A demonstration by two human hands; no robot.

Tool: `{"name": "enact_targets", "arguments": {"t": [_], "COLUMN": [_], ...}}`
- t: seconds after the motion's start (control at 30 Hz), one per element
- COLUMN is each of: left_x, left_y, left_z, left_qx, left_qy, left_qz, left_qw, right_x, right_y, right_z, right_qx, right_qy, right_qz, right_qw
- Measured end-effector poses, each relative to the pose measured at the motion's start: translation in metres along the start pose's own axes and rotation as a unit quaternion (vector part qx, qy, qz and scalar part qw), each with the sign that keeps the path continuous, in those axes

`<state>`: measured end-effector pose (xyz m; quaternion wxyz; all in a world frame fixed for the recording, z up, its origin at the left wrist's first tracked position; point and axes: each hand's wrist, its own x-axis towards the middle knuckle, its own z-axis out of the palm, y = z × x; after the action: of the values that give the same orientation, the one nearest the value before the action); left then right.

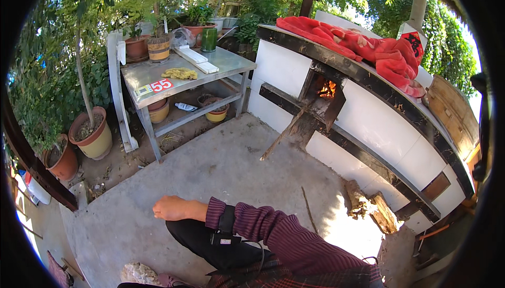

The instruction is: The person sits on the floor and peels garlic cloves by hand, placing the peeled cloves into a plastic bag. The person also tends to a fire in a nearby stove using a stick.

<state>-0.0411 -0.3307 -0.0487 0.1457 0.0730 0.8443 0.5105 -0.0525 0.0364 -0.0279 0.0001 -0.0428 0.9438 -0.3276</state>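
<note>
My right hand (170, 207) rests at the knee of my black trousers (197, 240), its fingers curled and nothing seen in them. A dark strap with a small device (225, 238) sits round the ribbed purple sleeve. My left hand is out of view. Farther ahead, a fire (327, 89) burns in the open firebox of a white-tiled stove (367, 118). A long wooden stick (284, 135) leans from the firebox opening down to the concrete floor. A red blanket (378, 51) lies on the stove top.
A metal table (229, 60) holds a yellow cloth (179, 73), white strips (197, 59) and a green cylindrical container (208, 39). Split logs (384, 213) and a thin stick (309, 209) lie on the floor at right. Potted plants (94, 138) stand at left; a stone (139, 274) lies below.
</note>
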Motion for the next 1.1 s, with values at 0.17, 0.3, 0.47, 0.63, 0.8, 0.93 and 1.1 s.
{"name": "enact_targets", "arguments": {"t": [0.17,0.3,0.47,0.63,0.8,0.93,1.1], "left_x": [-0.037,-0.018,-0.015,-0.023,-0.064,-0.075,-0.064], "left_y": [-0.032,-0.032,-0.038,-0.075,-0.161,-0.199,-0.227], "left_z": [-0.079,-0.077,-0.078,-0.081,-0.087,-0.084,-0.055], "left_qx": [0.012,-0.116,-0.005,-0.063,0.048,0.186,0.289], "left_qy": [0.103,0.098,0.126,0.152,0.247,0.213,0.089], "left_qz": [-0.057,-0.031,0.082,0.004,0.01,-0.03,-0.03], "left_qw": [0.993,0.988,0.989,0.986,0.968,0.959,0.953], "right_x": [-0.003,0.0,0.018,0.008,0.012,0.02,0.031], "right_y": [0.014,0.021,0.003,-0.014,-0.034,-0.035,-0.039], "right_z": [-0.002,0.0,-0.002,-0.007,-0.008,-0.005,0.001], "right_qx": [-0.002,-0.008,-0.024,0.035,0.071,0.086,0.081], "right_qy": [0.002,-0.01,-0.035,-0.033,-0.065,-0.095,-0.111], "right_qz": [-0.011,-0.018,-0.089,-0.002,0.02,0.044,0.05], "right_qw": [1.0,1.0,0.995,0.999,0.995,0.991,0.989]}}
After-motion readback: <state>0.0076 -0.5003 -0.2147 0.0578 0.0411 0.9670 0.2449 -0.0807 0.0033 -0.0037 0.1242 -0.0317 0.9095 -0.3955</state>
